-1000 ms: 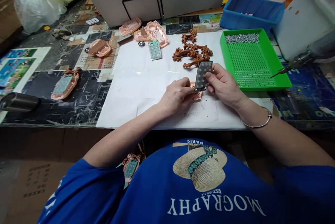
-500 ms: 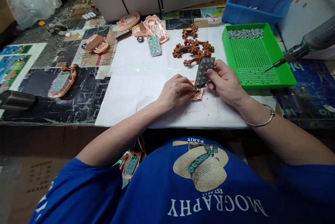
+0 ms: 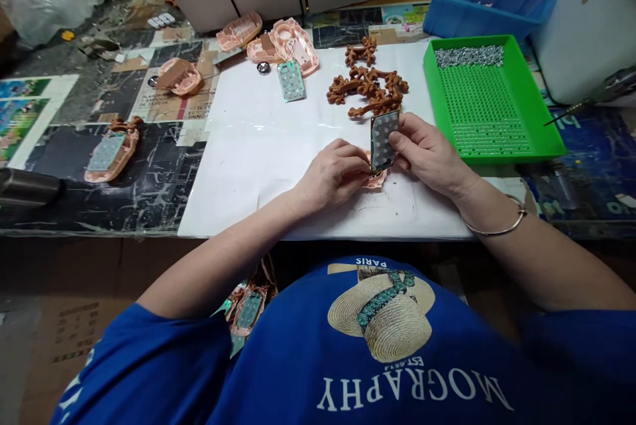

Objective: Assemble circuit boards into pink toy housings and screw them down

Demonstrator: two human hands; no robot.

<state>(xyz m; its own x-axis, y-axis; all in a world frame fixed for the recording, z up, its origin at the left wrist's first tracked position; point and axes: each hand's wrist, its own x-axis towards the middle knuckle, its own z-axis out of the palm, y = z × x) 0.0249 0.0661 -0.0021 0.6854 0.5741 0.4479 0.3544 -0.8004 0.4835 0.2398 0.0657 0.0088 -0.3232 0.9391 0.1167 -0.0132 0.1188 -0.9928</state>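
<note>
Between the thumb and fingers of my right hand (image 3: 427,150) is a circuit board (image 3: 383,140) with rows of pale dots, tilted up on its lower edge. My left hand (image 3: 335,173) has its fingers bent and pressed together at the board's lower left corner, over a pink plastic shell (image 3: 378,180) on the white sheet (image 3: 238,173). Whatever its fingertips pinch is hidden. The board and my fingers cover most of that shell. Just beyond the board lie several brown bone-shaped plastic parts (image 3: 370,84).
A green tray (image 3: 541,140) of screws and a blue bin (image 3: 489,4) stand at the right, near a hanging screwdriver (image 3: 601,94). More pink shells (image 3: 293,41) and another circuit board (image 3: 291,81) lie at the back. A shell with a board (image 3: 112,150) sits at the left.
My right hand has tilted the circuit board more upright and brought it slightly left, closer to my left hand. The screwdriver has swung right, away from above the green tray.
</note>
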